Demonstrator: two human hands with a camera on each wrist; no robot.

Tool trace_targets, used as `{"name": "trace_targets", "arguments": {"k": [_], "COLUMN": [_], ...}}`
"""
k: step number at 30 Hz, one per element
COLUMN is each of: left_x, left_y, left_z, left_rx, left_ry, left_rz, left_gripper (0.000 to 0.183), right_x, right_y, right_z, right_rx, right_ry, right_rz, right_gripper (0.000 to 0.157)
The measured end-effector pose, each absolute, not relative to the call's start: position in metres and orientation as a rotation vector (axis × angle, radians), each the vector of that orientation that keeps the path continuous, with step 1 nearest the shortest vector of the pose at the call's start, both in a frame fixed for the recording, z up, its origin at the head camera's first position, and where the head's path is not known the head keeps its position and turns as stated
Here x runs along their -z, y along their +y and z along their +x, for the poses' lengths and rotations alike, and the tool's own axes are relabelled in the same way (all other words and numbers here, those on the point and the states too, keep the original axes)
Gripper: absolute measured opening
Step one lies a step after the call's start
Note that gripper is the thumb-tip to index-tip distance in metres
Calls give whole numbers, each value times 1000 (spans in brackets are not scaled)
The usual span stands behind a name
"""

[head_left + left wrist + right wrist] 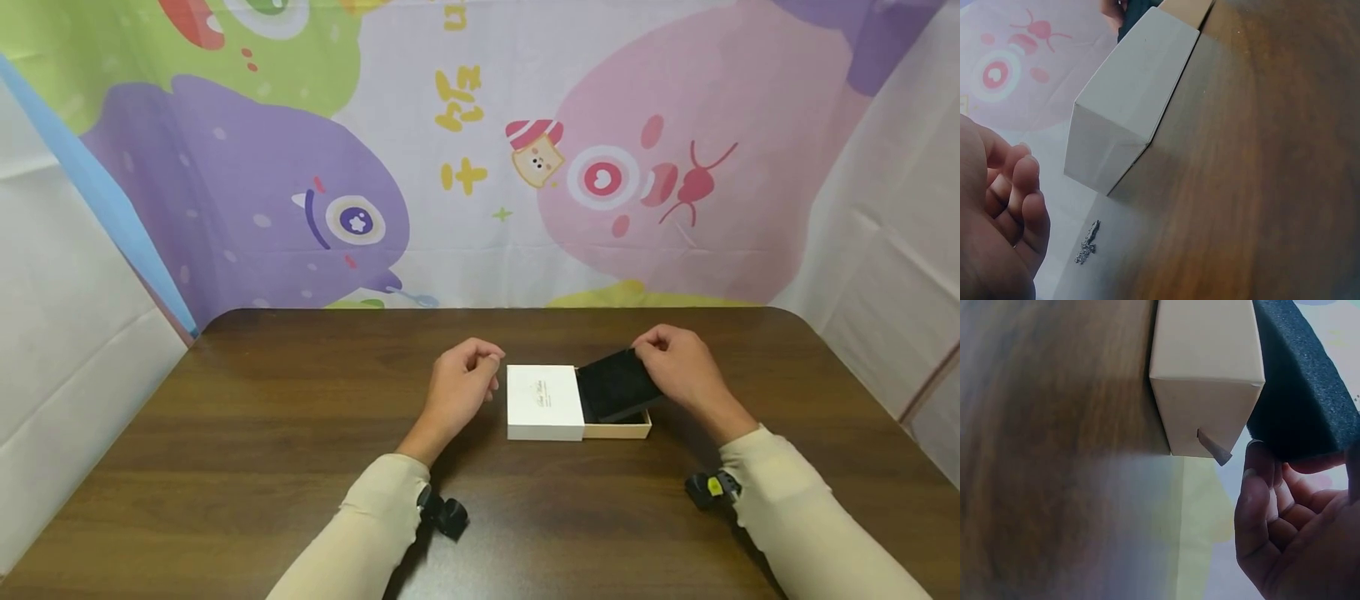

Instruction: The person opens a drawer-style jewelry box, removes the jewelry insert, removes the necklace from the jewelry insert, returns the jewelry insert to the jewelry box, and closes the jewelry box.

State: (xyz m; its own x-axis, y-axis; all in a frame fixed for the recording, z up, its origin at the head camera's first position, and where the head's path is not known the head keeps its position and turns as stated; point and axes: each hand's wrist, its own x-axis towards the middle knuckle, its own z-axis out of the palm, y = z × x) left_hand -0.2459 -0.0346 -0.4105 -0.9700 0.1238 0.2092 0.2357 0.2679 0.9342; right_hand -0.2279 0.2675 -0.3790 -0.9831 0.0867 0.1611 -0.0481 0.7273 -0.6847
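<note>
A white sliding gift box [543,408] with small gold lettering lies on the table, its cream drawer [617,431] pulled out to the right. My right hand [686,367] pinches the outer edge of a black foam pad [617,385], which tilts up out of the drawer with its left end still over it. In the right wrist view a short ribbon tab [1215,449] sticks out of the drawer's end. Left of the box, my left hand [465,379] hovers with loosely curled fingers and holds nothing. Near it lies a small silver chain-like piece [1088,242], seen in the left wrist view.
The brown wooden table [225,450] has rounded far corners. Behind it hangs a cloth [480,250] printed with cartoon figures, and pale cloth sheets stand at both sides. Each wrist carries a small black camera [452,518].
</note>
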Motion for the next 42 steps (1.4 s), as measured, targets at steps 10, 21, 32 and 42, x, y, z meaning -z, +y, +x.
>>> {"name": "trace_targets", "arguments": {"k": [10, 21, 32, 42], "left_x": [411, 413, 413, 412], "left_y": [-34, -34, -33, -33], "left_z": [-246, -247, -247, -246], "left_rx": [1809, 1809, 1812, 1824], "left_ry": [-2419, -2432, -2432, -2445], "left_rz": [-366, -372, -386, -394], "left_gripper": [17, 17, 17, 17], "right_x": [380, 382, 383, 384], "right_y": [267, 268, 268, 269], "right_z": [-228, -229, -230, -231], "right_rx": [-1101, -1090, -1080, -1084], "right_ry": [-2749, -2765, -2777, -2821], "right_rz": [-14, 42, 53, 98], "right_gripper": [24, 24, 22, 17]}}
